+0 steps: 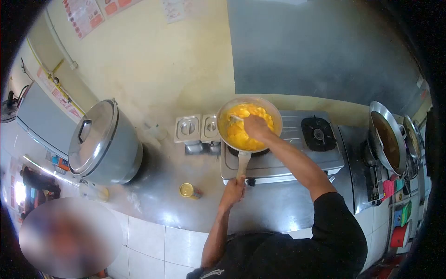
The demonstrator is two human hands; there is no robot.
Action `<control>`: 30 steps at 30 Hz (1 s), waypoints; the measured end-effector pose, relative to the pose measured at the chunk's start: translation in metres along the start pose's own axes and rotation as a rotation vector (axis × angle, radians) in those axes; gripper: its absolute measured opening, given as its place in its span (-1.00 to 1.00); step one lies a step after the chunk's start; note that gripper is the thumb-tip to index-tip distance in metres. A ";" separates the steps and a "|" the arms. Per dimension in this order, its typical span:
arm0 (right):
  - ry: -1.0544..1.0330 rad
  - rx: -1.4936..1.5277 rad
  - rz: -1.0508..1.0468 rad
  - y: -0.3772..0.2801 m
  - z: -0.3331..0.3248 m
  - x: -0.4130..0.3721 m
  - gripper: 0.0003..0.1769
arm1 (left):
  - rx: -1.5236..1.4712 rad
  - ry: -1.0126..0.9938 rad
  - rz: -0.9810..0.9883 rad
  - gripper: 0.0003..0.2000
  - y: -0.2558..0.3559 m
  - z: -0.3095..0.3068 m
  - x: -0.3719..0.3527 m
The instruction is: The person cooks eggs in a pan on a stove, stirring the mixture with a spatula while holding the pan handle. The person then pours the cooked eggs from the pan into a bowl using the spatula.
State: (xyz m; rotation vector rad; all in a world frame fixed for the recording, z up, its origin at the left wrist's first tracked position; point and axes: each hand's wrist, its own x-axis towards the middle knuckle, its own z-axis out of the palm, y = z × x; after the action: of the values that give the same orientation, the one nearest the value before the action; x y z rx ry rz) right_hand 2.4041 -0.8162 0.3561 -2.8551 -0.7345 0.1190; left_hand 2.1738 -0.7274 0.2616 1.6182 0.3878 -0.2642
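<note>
A round frying pan (277,122) with yellow egg-like food (239,136) in it sits over the left burner of a silver gas stove (292,125). My left hand (233,191) is closed around the pan's light-coloured handle (243,165), at the stove's front edge. Over the right part of the pan is my right hand (258,128), closed on a utensil (236,118) whose pale end touches the food. The rest of the utensil is hidden by the hand.
Two lidded steel containers (188,128) stand left of the pan, and a yellow-topped can (186,189) nearer the counter's front. A large lidded pot (125,158) is at the left, a wok (388,135) at the right. A blurred person (69,237) is at lower left.
</note>
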 end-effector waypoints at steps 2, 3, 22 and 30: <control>0.021 -0.069 0.013 0.011 -0.014 -0.008 -0.70 | -0.029 0.010 -0.028 -0.49 0.004 -0.001 -0.001; -0.003 -0.112 0.010 0.015 -0.026 -0.018 -0.71 | -0.038 0.011 -0.032 -0.49 0.006 -0.002 -0.002; -0.309 0.162 -0.200 0.031 -0.007 -0.033 -0.71 | 0.138 -0.061 -0.036 -0.49 0.025 0.000 -0.011; -0.277 0.164 0.058 0.009 0.009 0.003 -0.67 | 0.137 -0.088 -0.011 -0.50 0.024 -0.001 -0.010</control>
State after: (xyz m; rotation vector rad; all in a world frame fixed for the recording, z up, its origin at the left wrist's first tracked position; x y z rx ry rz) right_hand 2.4099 -0.8206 0.3452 -2.7315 -0.6552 0.5649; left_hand 2.1746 -0.7289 0.2872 1.7319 0.3169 -0.3764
